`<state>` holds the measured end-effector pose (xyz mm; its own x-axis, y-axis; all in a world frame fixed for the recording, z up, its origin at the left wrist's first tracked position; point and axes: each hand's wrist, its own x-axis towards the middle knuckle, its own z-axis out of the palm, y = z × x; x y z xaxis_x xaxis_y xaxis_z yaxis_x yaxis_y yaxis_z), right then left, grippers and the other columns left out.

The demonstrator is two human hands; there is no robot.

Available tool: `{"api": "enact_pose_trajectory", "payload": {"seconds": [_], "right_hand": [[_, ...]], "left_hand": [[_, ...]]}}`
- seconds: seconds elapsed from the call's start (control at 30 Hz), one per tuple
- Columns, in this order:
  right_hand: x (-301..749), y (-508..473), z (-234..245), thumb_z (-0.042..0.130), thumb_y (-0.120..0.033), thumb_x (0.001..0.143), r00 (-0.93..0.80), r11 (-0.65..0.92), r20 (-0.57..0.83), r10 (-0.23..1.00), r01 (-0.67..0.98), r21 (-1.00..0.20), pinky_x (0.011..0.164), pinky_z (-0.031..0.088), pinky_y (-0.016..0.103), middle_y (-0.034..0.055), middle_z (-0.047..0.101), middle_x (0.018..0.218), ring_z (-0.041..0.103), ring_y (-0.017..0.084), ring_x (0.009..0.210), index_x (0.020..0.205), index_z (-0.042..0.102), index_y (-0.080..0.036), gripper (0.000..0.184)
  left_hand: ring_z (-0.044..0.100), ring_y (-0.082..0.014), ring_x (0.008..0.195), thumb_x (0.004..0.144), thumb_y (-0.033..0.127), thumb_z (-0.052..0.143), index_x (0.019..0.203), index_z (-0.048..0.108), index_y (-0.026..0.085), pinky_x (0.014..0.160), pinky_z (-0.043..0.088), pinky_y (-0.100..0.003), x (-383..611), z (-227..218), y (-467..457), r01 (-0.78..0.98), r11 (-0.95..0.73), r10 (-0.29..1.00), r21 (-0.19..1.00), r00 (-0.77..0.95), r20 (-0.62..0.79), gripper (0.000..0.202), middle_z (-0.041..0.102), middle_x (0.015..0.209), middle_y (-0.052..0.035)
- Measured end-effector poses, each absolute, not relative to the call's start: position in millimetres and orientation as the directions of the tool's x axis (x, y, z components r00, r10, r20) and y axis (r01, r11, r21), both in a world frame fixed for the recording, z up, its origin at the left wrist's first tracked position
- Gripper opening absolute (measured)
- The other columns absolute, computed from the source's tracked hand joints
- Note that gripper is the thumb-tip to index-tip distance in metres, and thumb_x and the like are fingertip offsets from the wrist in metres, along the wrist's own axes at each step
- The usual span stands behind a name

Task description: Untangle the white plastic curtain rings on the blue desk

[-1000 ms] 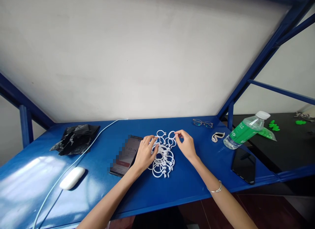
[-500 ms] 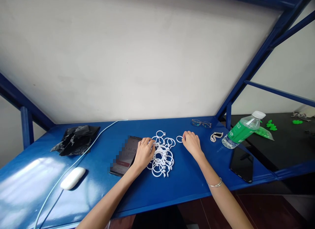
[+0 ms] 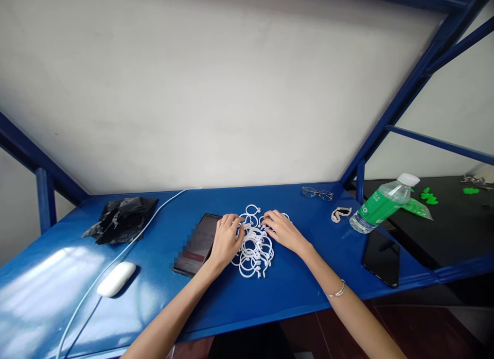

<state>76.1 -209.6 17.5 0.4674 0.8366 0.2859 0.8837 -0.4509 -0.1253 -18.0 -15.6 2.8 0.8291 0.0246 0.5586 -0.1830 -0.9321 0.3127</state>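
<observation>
Many white plastic rings, each with a small eyelet, lie heaped in a pile on the blue desktop. My left hand rests at the pile's left edge, fingers half bent and thumb apart, touching the rings. Reaching in from the right, my right hand has its fingers spread over the upper right of the pile, fingertips at the rings there. One single ring lies at the far side of the heap. Behind my right hand, another ring shows only partly. My fingertips partly hide the rings beneath them.
A phone lies under my left forearm's side. Further left are a white mouse, a pale cable and a black plastic bag. At right are glasses, a water bottle and a dark phone.
My right hand has moved left from the separate ring to the pile, and its fingers have spread. That ring stays behind it. My left hand has barely moved.
</observation>
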Motion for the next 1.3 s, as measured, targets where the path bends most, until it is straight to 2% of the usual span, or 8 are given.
{"api": "enact_pose_trajectory", "payload": {"seconds": [0.13,0.27,0.47,0.6,0.7,1.0,1.13,1.3], "right_hand": [[74,-209,24,0.051,-0.017,0.09,0.477,-0.417,0.443,0.759,0.879,-0.232,0.08,0.047,0.037,0.0089,0.058,0.104,0.054,0.023,0.096,0.099,0.06,-0.02,0.013],[68,-206,29,0.054,-0.026,0.09,0.578,-0.241,0.587,0.568,0.798,-0.553,0.078,0.047,0.033,0.007,0.058,0.099,0.056,0.02,0.089,0.095,0.06,-0.022,0.009],[55,-191,22,0.065,-0.04,0.081,0.815,0.167,0.384,0.434,0.347,-0.923,0.065,0.046,0.026,0.0009,0.054,0.082,0.055,0.014,0.071,0.074,0.055,-0.02,0.023],[49,-184,14,0.066,-0.045,0.078,0.846,0.209,0.225,0.483,0.138,-0.968,0.062,0.045,0.025,-0.0011,0.054,0.075,0.051,0.011,0.063,0.072,0.054,-0.019,0.029],[48,-181,10,0.068,-0.045,0.077,0.835,0.223,0.186,0.518,0.078,-0.972,0.059,0.046,0.024,-0.0017,0.055,0.072,0.052,0.011,0.06,0.077,0.055,-0.019,0.028],[45,-184,12,0.067,-0.037,0.079,0.76,0.173,0.317,0.567,0.266,-0.948,0.074,0.055,0.03,0.0048,0.066,0.093,0.064,0.017,0.081,0.107,0.061,-0.023,0.032],[43,-185,14,0.062,-0.035,0.084,0.766,0.134,0.35,0.539,0.332,-0.934,0.072,0.056,0.031,0.0042,0.068,0.09,0.066,0.016,0.073,0.105,0.064,-0.023,0.025],[43,-187,18,0.058,-0.035,0.087,0.766,0.075,0.419,0.488,0.442,-0.894,0.07,0.055,0.03,0.004,0.067,0.09,0.065,0.017,0.075,0.096,0.066,-0.022,0.017]], "left_hand": [[0.054,-0.0249,0.099,0.092,0.018,0.041,0.102,0.057,0.017,0.079,0.043,-0.038,-19,5,-17,-0.227,-0.926,-0.003,0.3,0.801,0.599,0.019,0.061,0.1,-0.0101],[0.053,-0.0258,0.106,0.092,0.026,0.046,0.116,0.052,0.018,0.087,0.042,-0.04,-21,9,-19,-0.316,-0.914,-0.082,0.255,0.759,0.646,0.026,0.06,0.11,-0.0111],[0.055,-0.026,0.108,0.088,0.035,0.054,0.128,0.044,0.018,0.089,0.045,-0.039,-25,12,-25,-0.478,-0.868,-0.265,0.132,0.672,0.691,0.044,0.06,0.116,-0.0122],[0.061,-0.0218,0.095,0.092,0.029,0.048,0.119,0.051,0.017,0.084,0.049,-0.034,-27,8,-26,-0.534,-0.828,-0.251,0.173,0.629,0.736,0.03,0.066,0.102,-0.0097],[0.064,-0.0174,0.079,0.095,0.026,0.042,0.114,0.057,0.019,0.072,0.051,-0.028,-27,6,-25,-0.514,-0.779,-0.126,0.359,0.688,0.714,0.025,0.068,0.087,-0.0064],[0.064,-0.016,0.064,0.092,0.037,0.045,0.106,0.065,0.015,0.062,0.051,-0.024,-26,18,-24,-0.301,-0.375,0.196,0.877,0.899,0.392,0.033,0.067,0.067,-0.0027],[0.063,-0.0163,0.065,0.091,0.039,0.045,0.11,0.064,0.014,0.063,0.052,-0.026,-25,20,-23,-0.281,-0.282,0.19,0.917,0.921,0.341,0.036,0.066,0.067,-0.0031],[0.061,-0.0154,0.067,0.086,0.04,0.055,0.118,0.058,0.016,0.069,0.05,-0.028,-27,21,-23,-0.355,-0.497,0.096,0.791,0.884,0.457,0.04,0.066,0.074,-0.0029]]}}
